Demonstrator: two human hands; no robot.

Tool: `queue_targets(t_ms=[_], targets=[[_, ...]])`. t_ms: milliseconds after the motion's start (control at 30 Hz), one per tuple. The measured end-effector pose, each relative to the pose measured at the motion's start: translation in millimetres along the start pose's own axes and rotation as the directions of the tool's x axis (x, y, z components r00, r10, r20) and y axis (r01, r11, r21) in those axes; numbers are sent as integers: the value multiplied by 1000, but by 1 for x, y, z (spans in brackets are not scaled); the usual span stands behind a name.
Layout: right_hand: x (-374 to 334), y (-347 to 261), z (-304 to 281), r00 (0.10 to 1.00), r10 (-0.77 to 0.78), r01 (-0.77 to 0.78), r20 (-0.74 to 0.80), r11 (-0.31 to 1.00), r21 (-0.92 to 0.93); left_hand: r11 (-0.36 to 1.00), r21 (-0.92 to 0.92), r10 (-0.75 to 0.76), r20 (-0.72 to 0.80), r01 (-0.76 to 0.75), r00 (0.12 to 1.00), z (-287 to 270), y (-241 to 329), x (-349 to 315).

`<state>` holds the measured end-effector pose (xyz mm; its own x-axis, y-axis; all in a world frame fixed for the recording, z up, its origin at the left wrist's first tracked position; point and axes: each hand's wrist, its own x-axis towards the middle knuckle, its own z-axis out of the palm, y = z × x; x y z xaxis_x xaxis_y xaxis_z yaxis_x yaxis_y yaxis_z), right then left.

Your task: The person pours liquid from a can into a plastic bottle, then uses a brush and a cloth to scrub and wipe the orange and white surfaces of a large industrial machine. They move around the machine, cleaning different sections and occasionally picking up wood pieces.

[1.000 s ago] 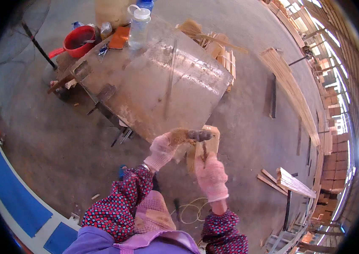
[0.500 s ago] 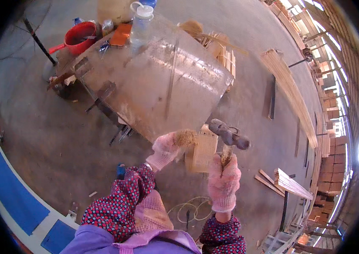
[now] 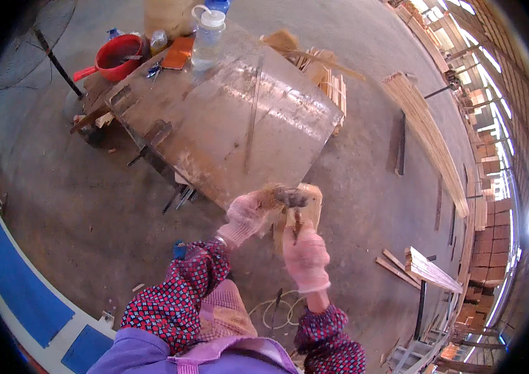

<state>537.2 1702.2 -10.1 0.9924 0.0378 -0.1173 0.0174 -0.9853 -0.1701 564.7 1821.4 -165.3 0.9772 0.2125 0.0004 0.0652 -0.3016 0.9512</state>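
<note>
My right hand (image 3: 306, 255), in a pink knit glove, is wrapped round the handle of a hammer (image 3: 293, 197). The dark hammer head is beside the fingertips of my left hand (image 3: 244, 218), at the metal table's near corner. The left glove is also pink, with brown-stained fingertips. Its fingers are bent together, and what they grip is hidden. A pale wooden piece (image 3: 311, 210) stands just past the left fingers, partly covered by the hammer and my right hand.
Ahead is a worn metal-topped table (image 3: 214, 137). It bears a clear water bottle (image 3: 207, 47) and an orange item (image 3: 178, 53). A red pan (image 3: 117, 59) is at its far left. Long timber (image 3: 429, 137) and stacked slats (image 3: 429, 268) are at right. A blue-and-white machine (image 3: 18, 280) stands at left.
My right hand has moved left and slightly up, and the hammer has swung down to the left fingertips. My left hand has stayed nearly in place.
</note>
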Motion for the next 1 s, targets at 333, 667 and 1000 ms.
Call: queue_targets(t_ms=[333,667,1000], targets=[[-32,39,-9,955,198,-288,220,454,843,902,-101,-311,519,419,796,-33,20,-21],[-83,59,74,918,277,-397,285,624,673,758,-297,-406,482,581,776,-29,4,-63],[-76,44,76,914,228,-403,335,418,814,400,-516,-458,603,758,653,-32,-2,-104]])
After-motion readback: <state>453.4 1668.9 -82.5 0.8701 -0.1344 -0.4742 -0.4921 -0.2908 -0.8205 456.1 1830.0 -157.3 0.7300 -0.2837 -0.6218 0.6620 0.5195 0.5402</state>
